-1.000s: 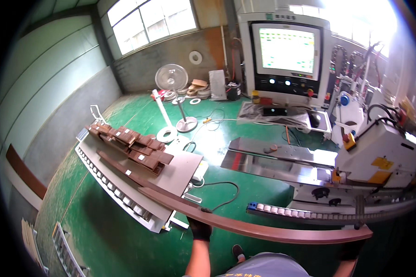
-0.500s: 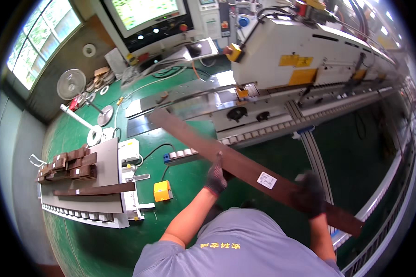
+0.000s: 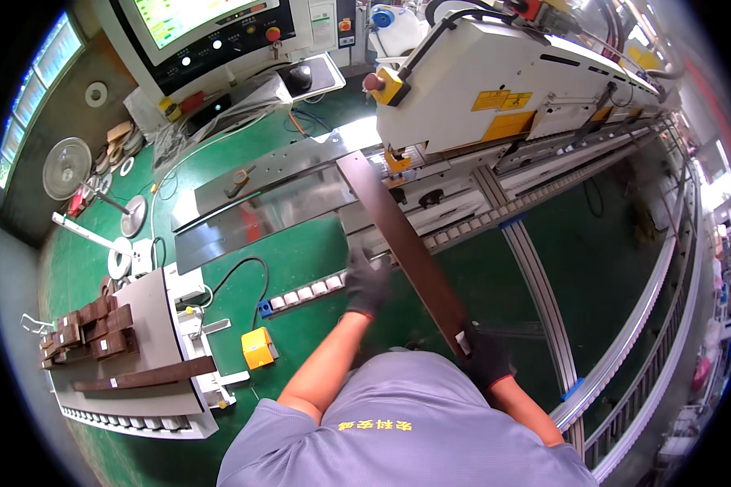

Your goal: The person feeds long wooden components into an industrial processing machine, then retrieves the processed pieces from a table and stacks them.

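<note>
A long dark brown board [image 3: 404, 243] slants from in front of my body up to the machine. Its far end lies over the metal worktable [image 3: 276, 213] of the machine; I cannot tell if it rests there. My right hand [image 3: 487, 359], in a dark glove, is closed around the near end, partly hiding a small white label. My left hand [image 3: 367, 280], gloved too, is just left of the board with fingers apart, slightly blurred and holding nothing.
The white machine [image 3: 479, 89] with a yellow emergency-stop box [image 3: 388, 85] stands beyond the board. A roller rail [image 3: 309, 290] runs along its front. At left, a stand [image 3: 150, 304] bears stacked brown pieces [image 3: 89, 329]. A yellow foot pedal [image 3: 258, 347] sits on the green floor.
The board has swung steeper, its far end moving right. My left hand has let go of it. My right hand has shifted left with the near end, and the view has turned right.
</note>
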Available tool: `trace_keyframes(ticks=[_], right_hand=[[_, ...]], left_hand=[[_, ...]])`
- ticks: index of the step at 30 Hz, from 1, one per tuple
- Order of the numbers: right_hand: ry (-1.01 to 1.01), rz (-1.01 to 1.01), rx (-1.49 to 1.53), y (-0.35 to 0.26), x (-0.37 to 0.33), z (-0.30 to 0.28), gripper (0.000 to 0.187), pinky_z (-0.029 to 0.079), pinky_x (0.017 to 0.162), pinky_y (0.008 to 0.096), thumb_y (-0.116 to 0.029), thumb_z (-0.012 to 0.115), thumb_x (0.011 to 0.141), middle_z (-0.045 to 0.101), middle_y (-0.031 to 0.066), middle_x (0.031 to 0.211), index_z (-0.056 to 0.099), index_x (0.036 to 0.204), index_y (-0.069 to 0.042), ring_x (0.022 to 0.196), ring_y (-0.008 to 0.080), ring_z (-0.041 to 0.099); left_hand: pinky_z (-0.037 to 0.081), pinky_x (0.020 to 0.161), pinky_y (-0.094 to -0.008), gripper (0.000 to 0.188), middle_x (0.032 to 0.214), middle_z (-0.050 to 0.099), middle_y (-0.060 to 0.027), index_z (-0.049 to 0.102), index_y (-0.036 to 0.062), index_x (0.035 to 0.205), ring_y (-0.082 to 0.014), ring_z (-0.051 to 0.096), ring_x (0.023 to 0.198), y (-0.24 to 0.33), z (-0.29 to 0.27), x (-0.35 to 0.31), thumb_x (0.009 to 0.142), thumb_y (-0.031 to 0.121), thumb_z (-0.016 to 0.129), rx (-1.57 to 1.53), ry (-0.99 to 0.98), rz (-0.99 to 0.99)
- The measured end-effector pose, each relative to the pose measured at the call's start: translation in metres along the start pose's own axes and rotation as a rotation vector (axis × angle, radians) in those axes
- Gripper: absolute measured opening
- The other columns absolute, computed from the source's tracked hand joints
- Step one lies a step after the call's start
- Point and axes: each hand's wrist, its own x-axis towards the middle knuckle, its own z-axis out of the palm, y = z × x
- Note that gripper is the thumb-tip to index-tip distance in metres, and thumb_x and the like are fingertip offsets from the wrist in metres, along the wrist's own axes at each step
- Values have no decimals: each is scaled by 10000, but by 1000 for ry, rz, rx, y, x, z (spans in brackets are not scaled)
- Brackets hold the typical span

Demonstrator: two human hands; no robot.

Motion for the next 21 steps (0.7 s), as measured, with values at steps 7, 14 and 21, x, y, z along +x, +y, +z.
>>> trace_keyframes(ticks=[7, 14, 21], right_hand=[[63, -9, 80, -25, 27, 25, 631, 521, 895, 482, -367, 697, 807, 608, 217, 1232, 526, 1359, -113, 1121, 382, 601], [-49, 179, -4, -55, 65, 25, 614, 524, 880, 496, -362, 694, 802, 618, 223, 1184, 549, 1344, -113, 1075, 404, 610], [-46, 216, -50, -45, 72, 19, 567, 533, 794, 495, -403, 702, 807, 633, 198, 1027, 596, 1282, -113, 933, 403, 630]], left_hand=[[526, 854, -409, 816, 1119, 669, -181, 221, 91, 1564, -274, 669, 962, -10, -6, 98, 875, 133, 656, -618, -230, -189], [569, 597, -303, 809, 970, 684, -115, 228, 152, 1574, -150, 662, 745, -35, 33, 117, 880, 39, 629, -781, -314, -194], [513, 527, -280, 839, 803, 645, -72, 184, 160, 1589, -113, 603, 630, -22, 48, 125, 890, 27, 629, -739, -354, -265]])
